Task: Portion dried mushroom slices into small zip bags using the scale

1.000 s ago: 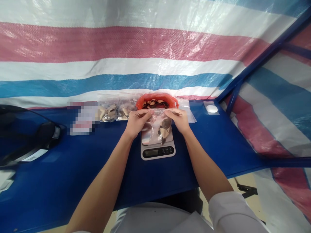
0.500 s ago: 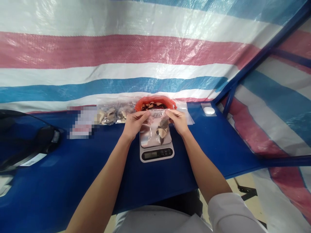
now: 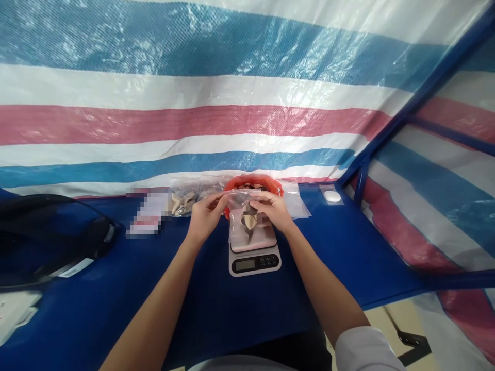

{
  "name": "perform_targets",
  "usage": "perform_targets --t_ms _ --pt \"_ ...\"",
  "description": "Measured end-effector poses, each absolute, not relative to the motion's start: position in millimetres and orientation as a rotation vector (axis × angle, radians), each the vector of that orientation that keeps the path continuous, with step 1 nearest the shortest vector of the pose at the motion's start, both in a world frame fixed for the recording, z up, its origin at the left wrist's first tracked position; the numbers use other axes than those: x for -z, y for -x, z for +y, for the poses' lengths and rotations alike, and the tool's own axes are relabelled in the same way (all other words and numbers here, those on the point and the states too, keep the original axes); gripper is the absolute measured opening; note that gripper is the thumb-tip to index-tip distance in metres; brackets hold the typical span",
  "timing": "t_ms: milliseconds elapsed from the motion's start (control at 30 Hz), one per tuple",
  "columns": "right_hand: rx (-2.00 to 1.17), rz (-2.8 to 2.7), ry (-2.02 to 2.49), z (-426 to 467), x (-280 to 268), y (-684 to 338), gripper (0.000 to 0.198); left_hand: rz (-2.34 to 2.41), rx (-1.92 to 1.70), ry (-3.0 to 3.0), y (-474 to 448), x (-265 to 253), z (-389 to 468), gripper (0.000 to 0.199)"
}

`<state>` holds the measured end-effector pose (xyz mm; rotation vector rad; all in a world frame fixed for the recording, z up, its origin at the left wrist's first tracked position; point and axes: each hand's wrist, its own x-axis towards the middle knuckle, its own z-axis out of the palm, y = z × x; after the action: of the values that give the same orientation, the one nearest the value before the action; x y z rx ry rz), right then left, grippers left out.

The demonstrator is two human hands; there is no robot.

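Observation:
A clear zip bag (image 3: 236,226) hangs upright over the kitchen scale (image 3: 255,265), with a few pale and dark dried pieces (image 3: 249,221) inside. My left hand (image 3: 206,215) pinches the bag's top left corner between thumb and fingers. At the top right, my right hand (image 3: 275,208) is closed on the same bag's upper edge. Right behind the bag sits an open red plastic bag (image 3: 276,186) holding more brown and pale pieces. The scale's display is too dim to read.
Filled clear bags (image 3: 183,204) lie left of the red bag, beside a blurred-out paper (image 3: 149,214). Flat plastic bags (image 3: 297,203) lie to the right, then a white rounded object (image 3: 331,196). A black item (image 3: 77,242) is at left on the blue table (image 3: 371,263).
The view has tilted upward. My right hand has slid inward along the bag's top edge, and the pieces in the bag now hang nearer its middle.

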<state>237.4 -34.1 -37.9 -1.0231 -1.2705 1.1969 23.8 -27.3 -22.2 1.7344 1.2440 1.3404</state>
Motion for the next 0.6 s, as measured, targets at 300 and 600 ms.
perform_targets --t_ms 300,600 --pt "-1.076 -1.363 1.009 5.4 28.8 -189.1 0.028 1.6 -1.133 -2.621 64.7 24.9 -15.3 0.035" --pt "-0.803 -1.59 1.136 51.0 11.1 -114.9 0.011 1.748 -1.143 -2.696 102.2 20.0 2.1 0.037"
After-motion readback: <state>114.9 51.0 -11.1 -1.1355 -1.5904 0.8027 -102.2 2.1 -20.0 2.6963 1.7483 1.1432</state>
